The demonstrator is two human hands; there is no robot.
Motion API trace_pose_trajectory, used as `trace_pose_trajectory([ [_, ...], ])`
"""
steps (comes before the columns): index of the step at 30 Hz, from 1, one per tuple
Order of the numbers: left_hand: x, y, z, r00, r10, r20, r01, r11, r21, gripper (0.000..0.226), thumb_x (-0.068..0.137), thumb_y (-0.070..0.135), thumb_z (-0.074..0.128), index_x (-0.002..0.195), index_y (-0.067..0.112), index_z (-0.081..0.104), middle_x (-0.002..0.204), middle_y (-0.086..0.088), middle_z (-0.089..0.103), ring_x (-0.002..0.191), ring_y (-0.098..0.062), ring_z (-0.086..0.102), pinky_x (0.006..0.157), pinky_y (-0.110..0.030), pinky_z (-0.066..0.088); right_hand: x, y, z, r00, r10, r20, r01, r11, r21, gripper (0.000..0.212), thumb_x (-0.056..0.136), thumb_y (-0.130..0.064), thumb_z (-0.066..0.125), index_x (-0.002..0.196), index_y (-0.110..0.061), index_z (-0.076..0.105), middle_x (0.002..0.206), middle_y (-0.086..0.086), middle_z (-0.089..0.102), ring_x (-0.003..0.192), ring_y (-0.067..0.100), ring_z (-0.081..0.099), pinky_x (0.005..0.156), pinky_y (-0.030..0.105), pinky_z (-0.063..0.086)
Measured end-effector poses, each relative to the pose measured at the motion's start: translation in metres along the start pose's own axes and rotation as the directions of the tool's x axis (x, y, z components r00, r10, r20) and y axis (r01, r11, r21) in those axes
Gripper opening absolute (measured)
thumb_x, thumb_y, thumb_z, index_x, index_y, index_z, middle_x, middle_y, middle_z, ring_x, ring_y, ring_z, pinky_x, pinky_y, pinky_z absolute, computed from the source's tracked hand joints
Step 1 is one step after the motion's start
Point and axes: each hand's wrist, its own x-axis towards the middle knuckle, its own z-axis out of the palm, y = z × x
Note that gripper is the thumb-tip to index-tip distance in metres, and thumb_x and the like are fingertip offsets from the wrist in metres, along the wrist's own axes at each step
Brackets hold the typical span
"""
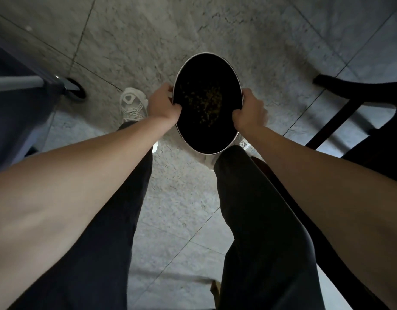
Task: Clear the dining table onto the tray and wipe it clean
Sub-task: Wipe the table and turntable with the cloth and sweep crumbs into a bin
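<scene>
A person standing on a grey marble-tiled floor [130,41] holds one round tray [206,63] out in front of the body with both arms stretched forward, seen from above. The tray is a shallow oval in this view, with a thin pale metallic rim and a black inner face, and a scatter of small yellowish-brown crumbs [204,101] lies across its middle. It hangs in the air above the floor, between and just ahead of the person's feet, tilted slightly toward the camera.

The left hand [163,104] grips the tray's left edge, thumb hooked over the rim onto the dark face and fingers curled around the outside. The right hand [249,110] grips the opposite edge the same way, thumb on top, fingers wrapped beneath.

Two bare forearms, two legs in dark trousers [249,220] and two white sneakers are in view: the left sneaker [132,104] shows fully beside the left wrist, the right one [245,144] only as a sliver under the tray's near edge. One dark cabinet with a metal bar [16,82] stands at far left, and one black chair [349,95] sits at right.
</scene>
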Motion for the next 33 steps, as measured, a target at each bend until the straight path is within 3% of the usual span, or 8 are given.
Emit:
trace_pose_trajectory([
  [6, -0.067, 0.024, -0.055, 0.998, 0.032, -0.059, -0.034, 0.999, -0.035, 0.035, 0.085, 0.007, 0.068, 0.12, 0.009, 0.064, 0.098, 0.003, 0.06, 0.088, -0.017, 0.063, 0.081, -0.032, 0.053, -0.063, -0.006, -0.054, 0.989, -0.149, 0.006, 0.149, 0.989, 0.0, 0.045, 0.089, -0.003, 0.052, 0.132, -0.016, 0.051, 0.09, 0.005, 0.061, 0.078, 0.028, 0.059, 0.065, 0.035, 0.041],
  [11, -0.143, 0.061, -0.103, 0.995, 0.027, -0.099, -0.032, 0.998, -0.048, 0.031, 0.083, 0.008, 0.07, 0.113, 0.011, 0.068, 0.102, -0.001, 0.072, 0.087, -0.019, 0.068, 0.078, -0.028, 0.052, -0.126, -0.017, -0.122, 0.977, -0.211, -0.022, 0.211, 0.978, 0.007, 0.048, 0.089, -0.007, 0.051, 0.135, -0.019, 0.051, 0.099, 0.008, 0.07, 0.086, 0.032, 0.066, 0.067, 0.039, 0.048],
  [14, -0.188, 0.095, -0.134, 0.993, 0.045, -0.107, -0.048, 0.998, -0.031, 0.023, 0.084, 0.008, 0.07, 0.104, 0.017, 0.071, 0.089, 0.003, 0.068, 0.071, -0.01, 0.064, 0.062, -0.006, 0.042, -0.167, -0.018, -0.167, 0.981, -0.193, -0.035, 0.194, 0.981, 0.026, 0.052, 0.089, -0.011, 0.053, 0.139, -0.021, 0.046, 0.095, 0.008, 0.069, 0.084, 0.032, 0.066, 0.069, 0.041, 0.052],
  [16, -0.217, 0.12, -0.153, 0.994, 0.075, -0.081, -0.078, 0.996, -0.039, 0.017, 0.082, 0.005, 0.068, 0.093, 0.017, 0.071, 0.079, 0.003, 0.067, 0.063, -0.008, 0.06, 0.062, -0.015, 0.046, -0.197, -0.012, -0.194, 0.981, -0.193, -0.032, 0.194, 0.98, 0.051, 0.053, 0.09, -0.011, 0.053, 0.141, -0.019, 0.044, 0.091, 0.006, 0.065, 0.081, 0.031, 0.062, 0.069, 0.041, 0.051],
  [20, -0.264, 0.164, -0.178, 0.985, 0.158, -0.073, -0.157, 0.987, 0.021, 0.017, 0.076, 0.005, 0.067, 0.063, 0.016, 0.065, 0.066, -0.008, 0.068, 0.06, -0.026, 0.059, 0.054, -0.03, 0.043, -0.251, 0.003, -0.244, 0.989, -0.121, -0.082, 0.136, 0.966, 0.218, 0.055, 0.086, -0.011, 0.051, 0.139, -0.024, 0.049, 0.098, 0.009, 0.07, 0.088, 0.035, 0.066, 0.077, 0.047, 0.057],
  [25, -0.311, 0.21, -0.188, 0.973, 0.208, -0.099, -0.207, 0.978, 0.019, 0.025, 0.078, 0.0, 0.065, 0.062, 0.019, 0.062, 0.057, -0.002, 0.062, 0.051, -0.021, 0.053, 0.051, -0.03, 0.042, -0.285, 0.021, -0.297, 0.983, -0.052, -0.174, 0.109, 0.934, 0.341, 0.053, 0.085, -0.013, 0.056, 0.136, -0.029, 0.056, 0.11, 0.011, 0.072, 0.103, 0.039, 0.066, 0.082, 0.04, 0.05],
  [28, -0.329, 0.226, -0.188, 0.971, 0.211, -0.114, -0.212, 0.977, -0.001, 0.006, 0.079, 0.003, 0.066, 0.076, 0.006, 0.07, 0.069, -0.016, 0.071, 0.061, -0.037, 0.067, 0.058, -0.044, 0.056, -0.294, 0.03, -0.324, 0.975, -0.042, -0.218, 0.121, 0.923, 0.364, 0.05, 0.089, -0.014, 0.058, 0.137, -0.027, 0.059, 0.12, 0.01, 0.072, 0.111, 0.037, 0.065, 0.089, 0.041, 0.053],
  [33, -0.342, 0.254, -0.184, 0.966, 0.19, -0.178, -0.197, 0.98, -0.023, 0.002, 0.076, 0.005, 0.068, 0.075, 0.006, 0.069, 0.071, -0.014, 0.072, 0.067, -0.034, 0.069, 0.061, -0.042, 0.057, -0.288, 0.036, -0.358, 0.968, -0.065, -0.244, 0.15, 0.925, 0.348, 0.044, 0.091, -0.015, 0.057, 0.133, -0.028, 0.063, 0.12, 0.005, 0.074, 0.11, 0.034, 0.068, 0.089, 0.043, 0.055],
])
